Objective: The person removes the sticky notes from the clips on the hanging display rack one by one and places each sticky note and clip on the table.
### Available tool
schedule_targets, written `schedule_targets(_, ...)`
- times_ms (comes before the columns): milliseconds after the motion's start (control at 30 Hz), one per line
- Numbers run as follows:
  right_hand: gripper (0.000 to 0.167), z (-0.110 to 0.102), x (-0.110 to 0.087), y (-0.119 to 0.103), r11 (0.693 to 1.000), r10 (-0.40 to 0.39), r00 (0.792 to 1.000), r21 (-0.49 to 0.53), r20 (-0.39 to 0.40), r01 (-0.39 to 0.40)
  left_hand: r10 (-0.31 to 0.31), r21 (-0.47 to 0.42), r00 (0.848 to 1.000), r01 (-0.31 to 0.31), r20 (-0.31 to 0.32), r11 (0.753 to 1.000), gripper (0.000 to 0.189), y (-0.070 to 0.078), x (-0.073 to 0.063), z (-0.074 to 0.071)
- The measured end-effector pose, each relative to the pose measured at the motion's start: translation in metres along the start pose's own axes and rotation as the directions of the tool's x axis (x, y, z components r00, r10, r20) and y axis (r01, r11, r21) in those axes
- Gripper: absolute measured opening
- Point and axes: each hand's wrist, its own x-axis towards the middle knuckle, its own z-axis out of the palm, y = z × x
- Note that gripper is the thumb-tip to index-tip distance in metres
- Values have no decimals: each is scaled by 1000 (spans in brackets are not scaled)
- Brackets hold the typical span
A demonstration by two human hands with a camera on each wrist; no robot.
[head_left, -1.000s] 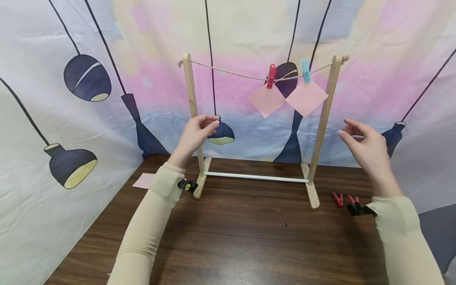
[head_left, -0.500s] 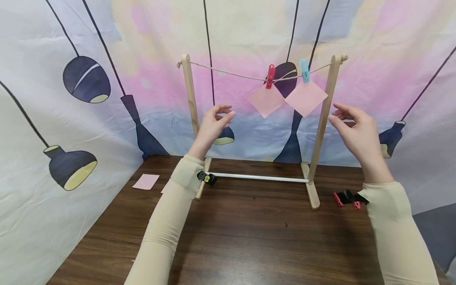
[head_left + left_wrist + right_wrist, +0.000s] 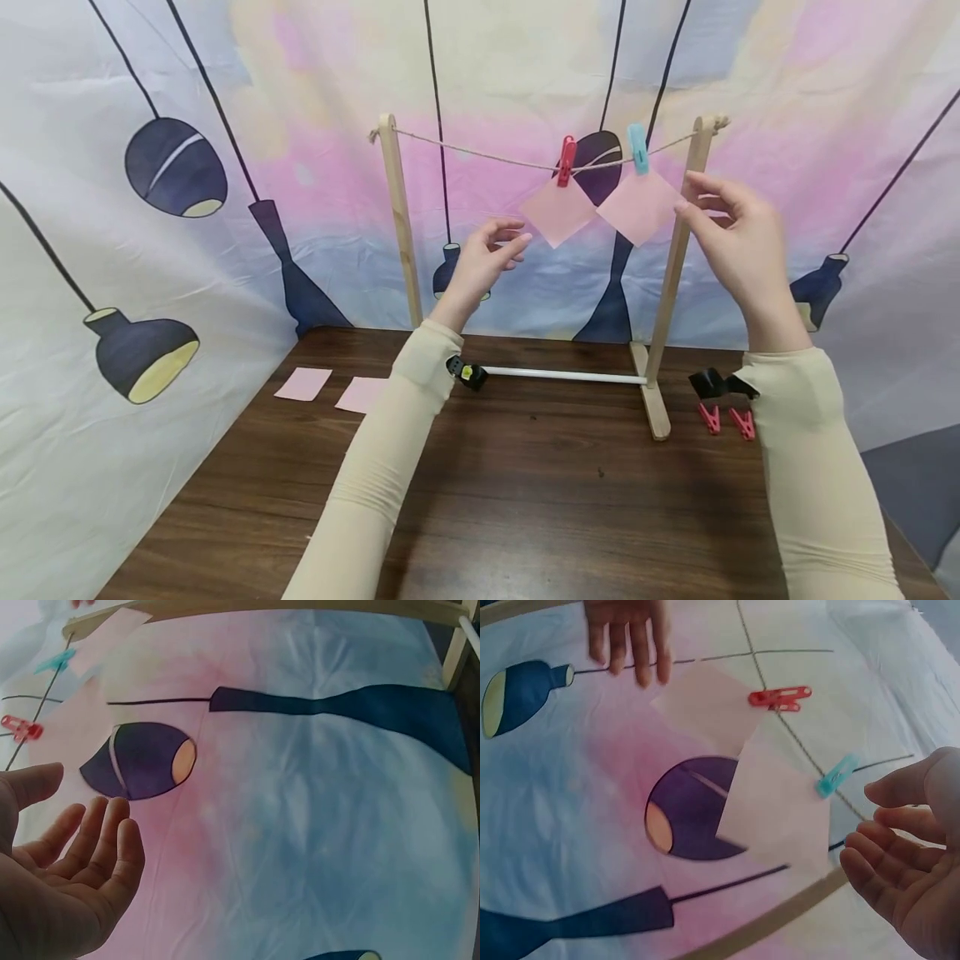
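Note:
Two pink paper squares hang by a corner from a string (image 3: 480, 154) tied between two wooden posts. A red clothespin (image 3: 566, 161) holds the left paper (image 3: 557, 213); a light blue clothespin (image 3: 638, 148) holds the right paper (image 3: 637, 210). My left hand (image 3: 483, 265), fingers loosely bent and holding nothing, is just below and left of the left paper. My right hand (image 3: 738, 242) is beside the right post (image 3: 681, 250), its fingertips close to the right paper's outer corner. In the right wrist view the fingers (image 3: 870, 877) show a gap from the thumb, with nothing between them.
Two red clothespins lie on the dark wooden table (image 3: 525, 500), one of them (image 3: 708, 418) near the right foot (image 3: 656, 408) of the stand. Two pink paper squares lie at left, one (image 3: 303, 384) uncovered, the other (image 3: 360, 393) partly behind the left sleeve. A white rod (image 3: 562, 375) joins the posts.
Both hands have moved up and toward the hanging papers, the left hand rightward and the right hand leftward. The papers and clothespins on the string stay where they were.

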Motion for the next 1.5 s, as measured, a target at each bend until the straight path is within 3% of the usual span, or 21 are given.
schedule_targets(267, 43, 13, 16, -22, 998, -18, 999, 58, 40, 15, -35, -91, 999, 35, 9, 995, 39, -4, 1, 17)
schedule_targets(467, 44, 27, 26, -37, 993, -23, 996, 119, 82, 13, -87, -213, 996, 87, 7, 973, 36, -11, 3, 27)
schedule_targets(700, 46, 39, 37, -52, 996, -1, 985, 91, 172, -15, -100, -289, 995, 96, 3, 952, 31, -15, 2, 35)
schedule_targets(867, 50, 43, 45, -60, 997, 36, 969, 61, 244, -52, -80, -288, 997, 71, -19, 955, 25, -15, 1, 38)
schedule_targets(1200, 55, 49, 54, -71, 995, 38, 935, 71, 352, -67, -3, -223, 999, -6, -40, 975, 18, -11, -1, 41)
schedule_targets(1300, 57, 52, 57, -74, 996, 58, 918, 46, 392, -82, 3, -215, 999, -11, -38, 977, 17, -11, -2, 42)
schedule_targets(1500, 59, 54, 64, -77, 994, 89, 904, 17, 418, -105, -5, -201, 1000, -1, -28, 980, 19, -13, -3, 44)
